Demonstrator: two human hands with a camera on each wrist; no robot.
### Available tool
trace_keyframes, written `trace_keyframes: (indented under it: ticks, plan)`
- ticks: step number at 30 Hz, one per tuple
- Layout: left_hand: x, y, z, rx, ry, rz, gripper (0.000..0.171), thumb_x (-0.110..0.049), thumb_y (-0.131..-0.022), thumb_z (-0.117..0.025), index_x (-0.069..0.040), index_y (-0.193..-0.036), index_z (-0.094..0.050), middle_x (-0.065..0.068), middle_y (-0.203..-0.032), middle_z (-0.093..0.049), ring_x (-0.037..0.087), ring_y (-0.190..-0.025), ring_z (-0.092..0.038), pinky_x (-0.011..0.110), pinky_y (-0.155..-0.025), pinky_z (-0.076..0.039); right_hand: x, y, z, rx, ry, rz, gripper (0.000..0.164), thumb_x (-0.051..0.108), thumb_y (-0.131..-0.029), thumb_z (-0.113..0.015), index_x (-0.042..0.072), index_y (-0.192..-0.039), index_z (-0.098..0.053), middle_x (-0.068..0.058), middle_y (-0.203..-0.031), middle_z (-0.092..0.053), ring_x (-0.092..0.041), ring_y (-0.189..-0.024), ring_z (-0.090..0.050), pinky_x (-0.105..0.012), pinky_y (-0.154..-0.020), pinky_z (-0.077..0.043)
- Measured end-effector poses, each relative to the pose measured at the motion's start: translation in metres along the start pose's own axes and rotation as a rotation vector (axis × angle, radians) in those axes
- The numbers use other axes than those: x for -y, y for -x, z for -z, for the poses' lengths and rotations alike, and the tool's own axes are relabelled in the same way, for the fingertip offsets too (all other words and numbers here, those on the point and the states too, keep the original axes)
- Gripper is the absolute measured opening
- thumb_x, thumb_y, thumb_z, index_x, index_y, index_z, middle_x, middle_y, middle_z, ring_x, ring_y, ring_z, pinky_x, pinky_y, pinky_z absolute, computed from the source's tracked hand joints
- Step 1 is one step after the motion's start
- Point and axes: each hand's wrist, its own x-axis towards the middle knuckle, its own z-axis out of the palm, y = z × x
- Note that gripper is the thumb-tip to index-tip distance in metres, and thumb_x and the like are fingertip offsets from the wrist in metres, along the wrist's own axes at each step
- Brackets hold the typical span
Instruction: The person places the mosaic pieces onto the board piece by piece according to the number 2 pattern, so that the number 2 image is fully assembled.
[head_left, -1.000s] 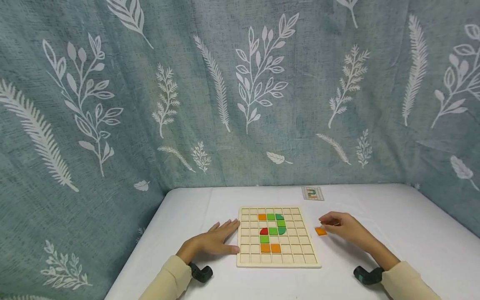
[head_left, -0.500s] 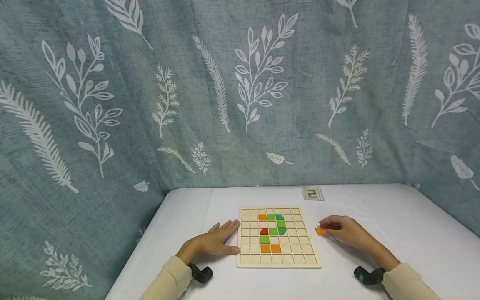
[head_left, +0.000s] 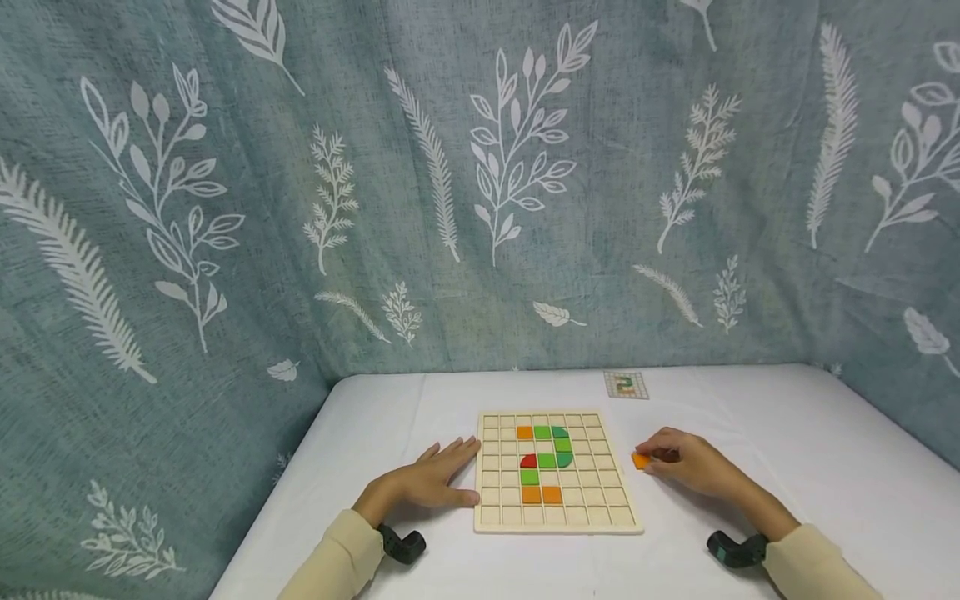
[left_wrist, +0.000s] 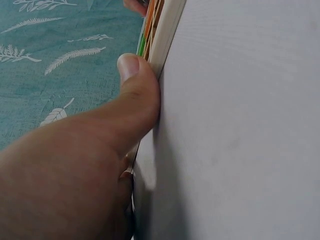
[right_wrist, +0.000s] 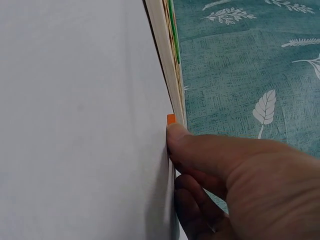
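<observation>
A square wooden grid board (head_left: 600, 518) lies on the white table, with orange, green and red tiles set in some of its cells. My left hand (head_left: 427, 481) lies flat beside the board, fingers spread, fingertips and thumb against its left edge. In the left wrist view the thumb (left_wrist: 137, 82) touches the board's side. To the right of the board, my right hand (head_left: 693, 461) pinches an orange square tile (head_left: 641, 461) between thumb and fingers. The right wrist view shows the tile's orange edge (right_wrist: 171, 118) at the thumb tip, low over the table.
A small card (head_left: 626, 385) printed with a grid and a coloured pattern lies on the white tabletop (head_left: 420, 408) behind the board. A green curtain (head_left: 450, 208) with white leaf prints hangs along the table's back and sides.
The right hand's fingers have closed on the orange tile, which lay on the table beside them a second ago. The left hand has stayed at the board's edge.
</observation>
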Motion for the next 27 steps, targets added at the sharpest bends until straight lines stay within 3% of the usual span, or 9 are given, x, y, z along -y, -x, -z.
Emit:
trace_keyframes:
  ticks: [9,21,27]
  plan:
    - [0.0019,0.0011,-0.0004,0.002,-0.002,-0.004,0.096,-0.063,-0.092,-0.059,-0.012,-0.162,-0.015,0.003,-0.169,-0.015,0.024,-0.157,-0.010,0.054,-0.127,-0.004,0.0021,-0.0003,-0.0019,0.021,0.025,-0.005,0.029,0.012,-0.089,-0.074,0.003,-0.117,-0.073,0.000,-0.100,-0.064,0.002,-0.081,-0.052,-0.021,-0.068,-0.048]
    - [0.0019,-0.0004,-0.0001,0.001,0.000,0.005,0.095,-0.062,-0.092,-0.059,-0.014,-0.162,-0.015,0.002,-0.169,-0.015,0.023,-0.157,-0.010,0.053,-0.127,-0.003,0.0089,-0.0007,-0.0039,-0.014,0.105,-0.007,0.017,0.006,-0.086,-0.074,0.010,-0.102,-0.072,0.003,-0.086,-0.055,-0.003,-0.074,-0.046,-0.020,-0.061,-0.041]
    - [0.0009,-0.0011,0.0001,0.005,-0.003,0.010,0.096,-0.063,-0.092,-0.059,-0.013,-0.162,-0.015,0.003,-0.169,-0.015,0.024,-0.157,-0.010,0.053,-0.127,-0.003,0.0088,0.0000,-0.0039,-0.002,0.099,0.028,0.016,0.004,-0.085,-0.074,0.007,-0.101,-0.070,0.002,-0.086,-0.056,-0.002,-0.073,-0.044,-0.021,-0.060,-0.040]
